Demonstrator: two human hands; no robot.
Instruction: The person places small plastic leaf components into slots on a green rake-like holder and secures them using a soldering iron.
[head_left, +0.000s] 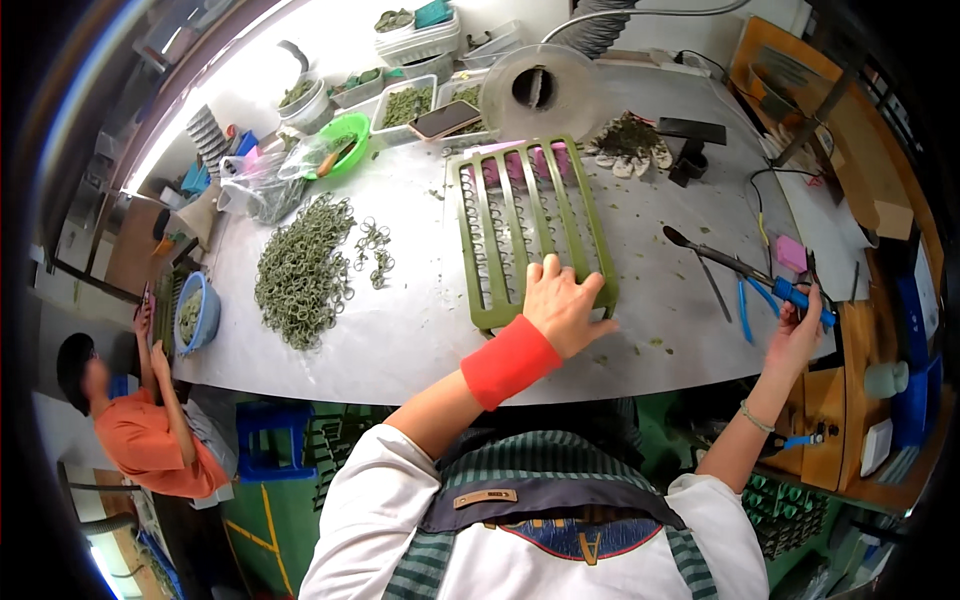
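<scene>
A green slatted rack (490, 235) lies on the metal worktable, with rows of small rings showing between its bars. My left hand (562, 305), above a red wristband, rests on the rack's near end, fingers spread over the bars and thumb out to the right. At the table's right edge my right hand (792, 335) is closed around the blue handle of a long dark tool (725, 262), whose flat, dark tip points left toward the rack. A large heap of small green rings (300, 270) lies left of the rack, with a smaller group (374, 252) beside it.
Blue-handled pliers (744, 310) and a pink block (791, 253) lie near my right hand. Behind the rack are a clear round hood (535, 92), a phone (445, 120) and a dirty glove (630, 145). A green bowl (350, 165) stands back left. A co-worker (150, 440) sits far left.
</scene>
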